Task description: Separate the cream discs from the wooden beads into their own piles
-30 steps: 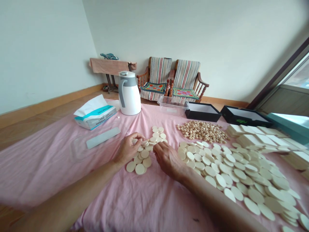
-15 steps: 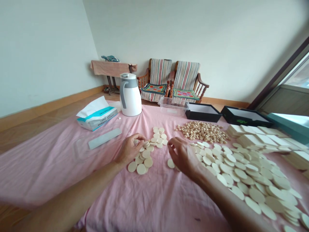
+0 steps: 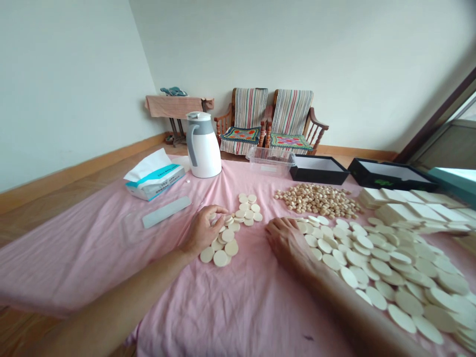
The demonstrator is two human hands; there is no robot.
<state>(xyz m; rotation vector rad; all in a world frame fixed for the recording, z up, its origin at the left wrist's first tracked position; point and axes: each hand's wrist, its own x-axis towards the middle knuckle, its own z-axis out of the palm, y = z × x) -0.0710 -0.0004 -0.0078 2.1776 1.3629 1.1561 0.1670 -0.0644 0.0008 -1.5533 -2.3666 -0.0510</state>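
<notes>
My left hand point(image 3: 204, 230) sits over a loose pile of cream round discs point(image 3: 226, 243), its curled fingertips on the discs at the pile's upper part. Whatever lies under those fingers is hidden. My right hand point(image 3: 287, 242) rests low on the pink sheet point(image 3: 92, 258), touching the left edge of a wide spread of the same discs point(image 3: 375, 270). Its palm side faces down, so anything beneath it is hidden. Beyond the hands lies a heap of small tan rounds point(image 3: 316, 201).
Stacks of cream rectangular pads point(image 3: 412, 210) lie at the right. Along the back stand a white thermos jug point(image 3: 204, 146), a tissue pack point(image 3: 154, 176), a clear plastic tub point(image 3: 269, 161) and black open boxes point(image 3: 319, 169). A grey strip point(image 3: 166, 212) lies left of the hands.
My right hand has moved right, from the central pile to the edge of the wide spread. A lone disc beside it in the previous frame no longer shows. My left hand stays over the pile.
</notes>
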